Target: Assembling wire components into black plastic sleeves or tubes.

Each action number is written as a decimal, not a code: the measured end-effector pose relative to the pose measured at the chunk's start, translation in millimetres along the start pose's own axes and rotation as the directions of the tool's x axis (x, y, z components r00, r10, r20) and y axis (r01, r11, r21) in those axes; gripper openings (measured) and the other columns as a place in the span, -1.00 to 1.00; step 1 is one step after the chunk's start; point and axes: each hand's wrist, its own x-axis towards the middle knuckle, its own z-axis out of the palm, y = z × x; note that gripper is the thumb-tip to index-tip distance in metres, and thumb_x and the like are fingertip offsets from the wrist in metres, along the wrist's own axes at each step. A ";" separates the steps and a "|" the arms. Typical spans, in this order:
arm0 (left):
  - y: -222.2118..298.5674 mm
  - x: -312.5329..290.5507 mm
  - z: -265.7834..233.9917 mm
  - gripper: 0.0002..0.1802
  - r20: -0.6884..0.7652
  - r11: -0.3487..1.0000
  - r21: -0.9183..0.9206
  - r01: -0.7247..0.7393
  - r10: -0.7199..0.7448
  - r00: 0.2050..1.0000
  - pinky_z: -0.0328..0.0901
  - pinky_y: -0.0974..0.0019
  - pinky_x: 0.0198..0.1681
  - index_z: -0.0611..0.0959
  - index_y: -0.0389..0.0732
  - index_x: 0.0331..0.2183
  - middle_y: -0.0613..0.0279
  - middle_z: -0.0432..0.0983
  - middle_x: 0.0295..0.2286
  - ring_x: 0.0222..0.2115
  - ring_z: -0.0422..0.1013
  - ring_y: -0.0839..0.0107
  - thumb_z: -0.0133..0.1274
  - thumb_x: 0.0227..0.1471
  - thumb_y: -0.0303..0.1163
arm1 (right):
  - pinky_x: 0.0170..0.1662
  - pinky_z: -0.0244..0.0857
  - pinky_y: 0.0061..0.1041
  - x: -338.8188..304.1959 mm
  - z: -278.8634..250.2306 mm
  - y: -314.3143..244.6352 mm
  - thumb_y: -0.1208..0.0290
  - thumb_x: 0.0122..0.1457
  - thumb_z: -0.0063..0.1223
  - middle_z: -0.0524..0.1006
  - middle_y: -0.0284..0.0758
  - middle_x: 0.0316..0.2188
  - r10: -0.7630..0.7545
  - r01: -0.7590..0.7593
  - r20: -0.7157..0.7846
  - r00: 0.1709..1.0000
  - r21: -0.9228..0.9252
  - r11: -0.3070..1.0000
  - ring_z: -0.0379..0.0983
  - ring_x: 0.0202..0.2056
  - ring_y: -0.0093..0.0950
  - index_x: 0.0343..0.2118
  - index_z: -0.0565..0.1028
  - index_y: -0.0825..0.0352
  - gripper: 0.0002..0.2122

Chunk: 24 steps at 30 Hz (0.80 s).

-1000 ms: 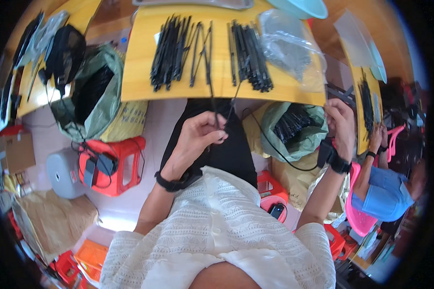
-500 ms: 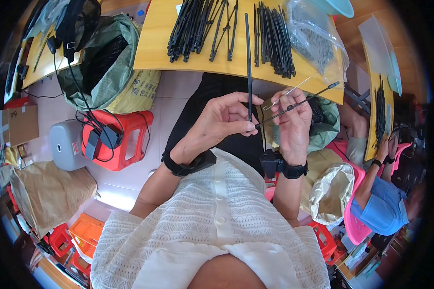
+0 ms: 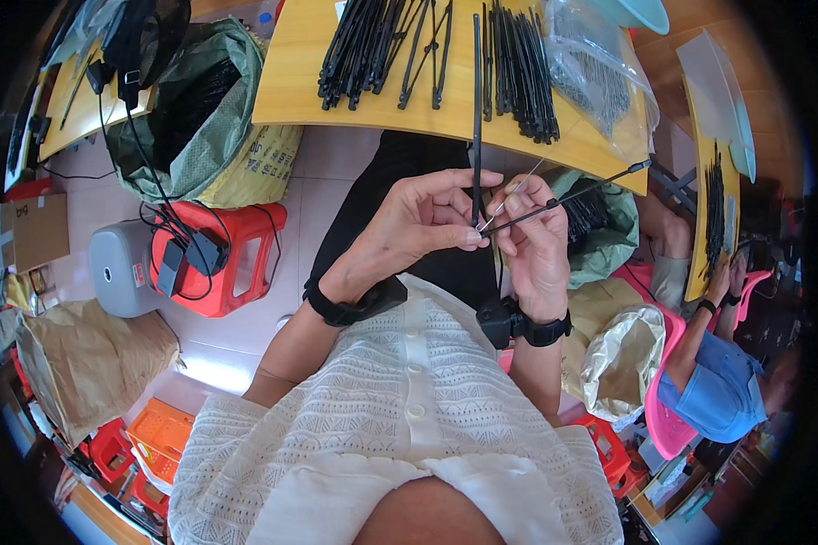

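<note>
My left hand (image 3: 418, 222) is closed, pinching a thin black plastic rod (image 3: 477, 100) near its lower end, so the rod stands upright past the table edge. A second black rod (image 3: 599, 185), with small knobs along it, slants up to the right; its lower end meets the first at my left fingertips. My right hand (image 3: 540, 259) is closed on a thin metal wire (image 3: 523, 179), whose hooked tip is at the meeting rod ends. The slanting rod passes across my right fingers; whether they also grip it, I cannot tell.
On the yellow table (image 3: 291, 82) ahead lie bundles of black rods (image 3: 359, 54) and a clear bag of thin wires (image 3: 595, 77). Green sacks (image 3: 232, 118) stand at both sides, with a red stool (image 3: 245, 272) at left. Another person (image 3: 713, 381) works at right.
My right hand has moved slightly left and down, bringing the wire's hooked tip to the rod ends at my left fingertips. The left hand keeps its pinch.
</note>
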 end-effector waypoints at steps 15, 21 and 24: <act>1.3 -0.8 -0.3 -0.46 0.024 1.000 0.011 0.010 -0.011 1.000 0.37 0.43 -0.24 0.38 -0.35 -0.06 0.21 0.49 -0.38 -0.36 0.44 0.49 0.08 -0.17 -0.64 | -0.55 0.23 -0.78 -1.2 5.1 1.7 0.51 0.06 0.01 0.47 -0.32 -0.50 0.063 -0.062 -0.002 0.998 0.082 0.995 0.42 -0.52 -0.62 -0.36 0.38 0.34 -0.90; 1.4 -2.0 -1.2 -0.47 0.045 0.999 0.051 0.018 -0.021 0.999 0.38 0.43 -0.24 0.40 -0.36 -0.07 0.21 0.49 -0.38 -0.35 0.45 0.49 0.09 -0.17 -0.63 | -0.53 0.23 -0.77 -4.2 5.4 2.3 0.49 0.05 0.04 0.48 -0.34 -0.51 0.082 -0.078 -0.048 0.995 0.088 0.993 0.40 -0.53 -0.65 -0.37 0.39 0.31 -0.90; 0.9 -3.0 -0.3 -0.47 0.037 0.998 0.052 0.030 -0.032 0.999 0.38 0.42 -0.24 0.40 -0.36 -0.07 0.21 0.48 -0.38 -0.35 0.44 0.48 0.10 -0.18 -0.62 | -0.60 0.14 -0.79 -5.9 3.9 1.8 0.48 0.05 0.04 0.48 -0.36 -0.54 0.113 -0.106 -0.064 0.992 0.099 0.989 0.36 -0.58 -0.70 -0.37 0.40 0.29 -0.91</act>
